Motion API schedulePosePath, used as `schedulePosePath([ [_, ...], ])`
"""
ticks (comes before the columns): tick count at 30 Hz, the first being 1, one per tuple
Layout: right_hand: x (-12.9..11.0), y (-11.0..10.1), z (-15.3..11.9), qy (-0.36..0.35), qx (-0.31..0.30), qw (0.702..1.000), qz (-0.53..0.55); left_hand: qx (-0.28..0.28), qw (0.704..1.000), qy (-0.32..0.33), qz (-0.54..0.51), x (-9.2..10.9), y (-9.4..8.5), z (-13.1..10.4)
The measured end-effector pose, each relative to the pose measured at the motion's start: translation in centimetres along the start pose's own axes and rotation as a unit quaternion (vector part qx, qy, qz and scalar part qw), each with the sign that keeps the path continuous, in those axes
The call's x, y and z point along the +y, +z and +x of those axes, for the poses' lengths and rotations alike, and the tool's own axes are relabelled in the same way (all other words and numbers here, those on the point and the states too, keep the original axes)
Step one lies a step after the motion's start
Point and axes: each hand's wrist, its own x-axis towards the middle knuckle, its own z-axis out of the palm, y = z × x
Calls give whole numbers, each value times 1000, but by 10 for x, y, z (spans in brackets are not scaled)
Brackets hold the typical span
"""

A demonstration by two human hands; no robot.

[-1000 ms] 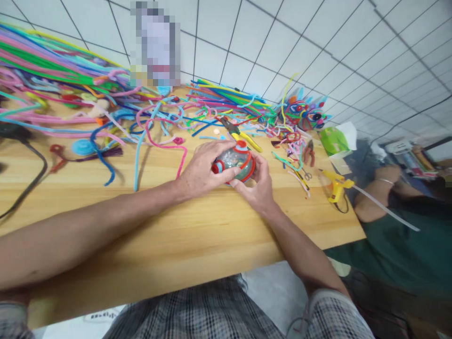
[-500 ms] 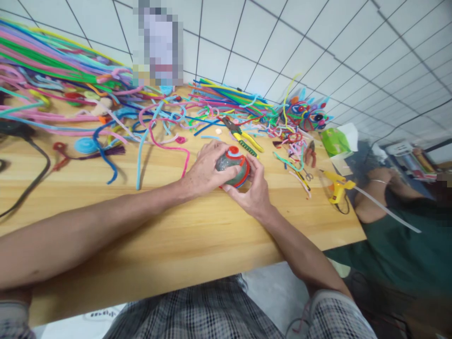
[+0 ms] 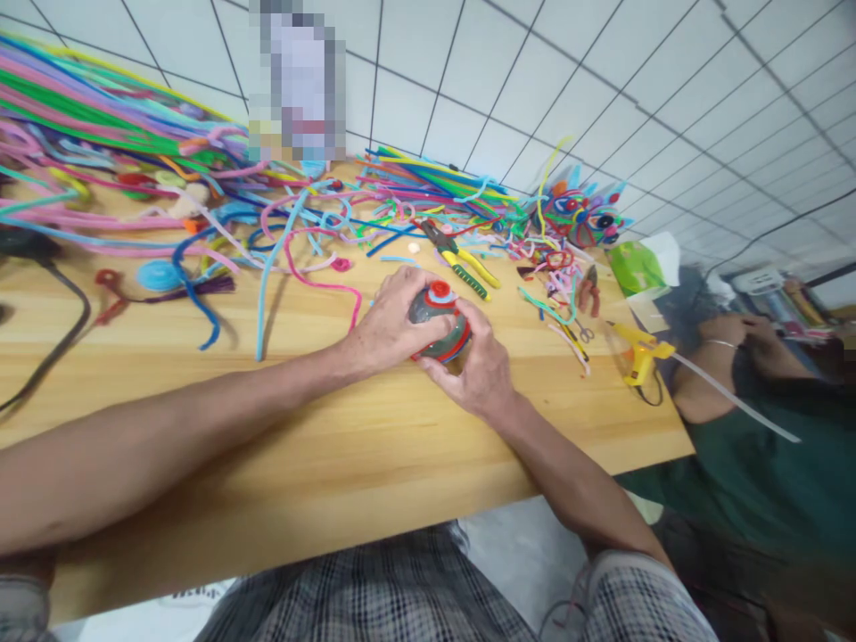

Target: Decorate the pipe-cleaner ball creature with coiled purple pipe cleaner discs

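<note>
A dark grey-green, rounded object is held between both hands, just above or on the wooden table. On its top sits a red coil with a pale ring around it, and red and blue strips curve along its lower right side. My left hand is closed around its left side, thumb lying across the front. From the right, my right hand grips it with bent fingers on the upper right side and the thumb below. Pliers with yellow and green handles lie just beyond the hands.
Piles of coloured pipe cleaners run along the tiled wall. A colourful mask-like figure stands at the back right. Near the table's right edge are a yellow glue gun, scissors and red-handled pliers. Another person's arm is at the right.
My right hand's fingers have shifted left onto the upper right side of the rounded object. The object has turned slightly, and my left hand stays nearly in place.
</note>
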Motion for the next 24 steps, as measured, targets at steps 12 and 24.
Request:
schedulePosePath([
  [12, 2, 1, -3, -12, -13, 1000, -22, 0, 1000, 0, -20, 1, -1, 0],
  [24, -8, 0, -3, -12, -2, 1000, -28, -8, 999, -5, -53, 3, -6, -2],
])
